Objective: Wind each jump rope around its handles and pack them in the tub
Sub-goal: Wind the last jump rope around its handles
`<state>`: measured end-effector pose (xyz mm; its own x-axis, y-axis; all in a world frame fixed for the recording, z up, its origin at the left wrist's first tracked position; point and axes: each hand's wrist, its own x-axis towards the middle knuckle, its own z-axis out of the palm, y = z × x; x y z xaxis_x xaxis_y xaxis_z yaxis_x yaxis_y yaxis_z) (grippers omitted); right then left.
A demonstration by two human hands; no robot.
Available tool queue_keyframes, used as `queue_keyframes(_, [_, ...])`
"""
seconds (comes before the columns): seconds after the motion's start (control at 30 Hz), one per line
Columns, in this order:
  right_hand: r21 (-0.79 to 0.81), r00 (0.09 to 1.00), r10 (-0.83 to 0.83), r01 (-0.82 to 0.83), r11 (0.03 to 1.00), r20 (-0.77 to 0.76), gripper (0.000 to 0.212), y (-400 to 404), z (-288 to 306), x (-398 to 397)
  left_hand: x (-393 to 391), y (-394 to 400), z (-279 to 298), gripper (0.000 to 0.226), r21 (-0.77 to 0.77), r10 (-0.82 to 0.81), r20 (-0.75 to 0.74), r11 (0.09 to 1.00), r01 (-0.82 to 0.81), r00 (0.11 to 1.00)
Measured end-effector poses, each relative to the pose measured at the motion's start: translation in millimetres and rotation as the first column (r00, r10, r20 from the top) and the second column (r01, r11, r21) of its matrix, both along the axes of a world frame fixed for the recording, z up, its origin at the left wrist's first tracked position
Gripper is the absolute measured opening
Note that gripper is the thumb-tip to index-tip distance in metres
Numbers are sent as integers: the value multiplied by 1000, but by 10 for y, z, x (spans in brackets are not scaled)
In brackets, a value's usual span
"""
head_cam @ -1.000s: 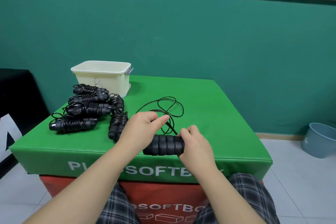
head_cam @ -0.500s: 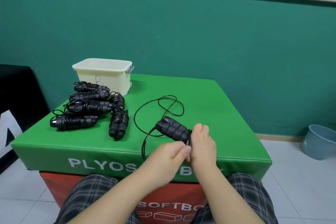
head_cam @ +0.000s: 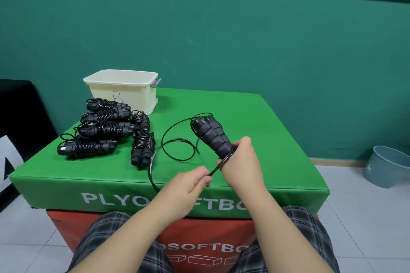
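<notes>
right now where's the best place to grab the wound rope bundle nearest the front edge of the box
Grip the nearest wound bundle across its coiled middle, coming from above. It lies flat on the green box, ends pointing toward and away from the person, so fingers can close on its left and right sides.

1. Both bare forearms reach up from the bottom of the view and draw together toward the middle; the left forearm slants up to the right, the right one up to the left.
2. The right hand (head_cam: 240, 159) sits higher and further forward; its fingers are curled round the lower end of the paired handles (head_cam: 211, 137), holding them tilted up and to the left.
3. The left hand (head_cam: 188, 182) lies just below and to the left of the right; thumb and curled fingers pinch the rope (head_cam: 216, 169), which runs taut up to the handles.
</notes>
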<state>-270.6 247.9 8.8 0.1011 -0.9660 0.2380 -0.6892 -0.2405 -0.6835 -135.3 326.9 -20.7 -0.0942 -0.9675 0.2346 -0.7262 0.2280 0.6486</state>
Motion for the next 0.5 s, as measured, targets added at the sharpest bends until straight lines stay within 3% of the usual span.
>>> queue_keyframes(0.07, [60,997,35,-39,997,70,34,25,11,23,5,-41,-14,17,-33,71,152,997,-67,986])
queue_keyframes(0.17, [96,986,101,-114,989,132,40,75,70,37,34,-101,-72,18,-70,92,155,994,-82,984])
queue_keyframes(0.23, [107,977,134,-153,982,163,41,96,132,26,31,-128,-125,23,-63,60,-12,996,-61,998])
queue_keyframes(0.33, [150,949,176,-220,964,262,40,123,212,-1,7,-146,-164,26,-30,55,-317,997,-68,947])
queue_keyframes(0.43, [195,910,196,-281,940,366,48,153,256,-19,33,-163,-202,55,-18,30,-491,999,-45,870])
queue_keyframes(0.5, [214,882,213,-324,921,420,48,158,265,-27,37,-166,-141,46,-52,15,-558,997,-54,829])
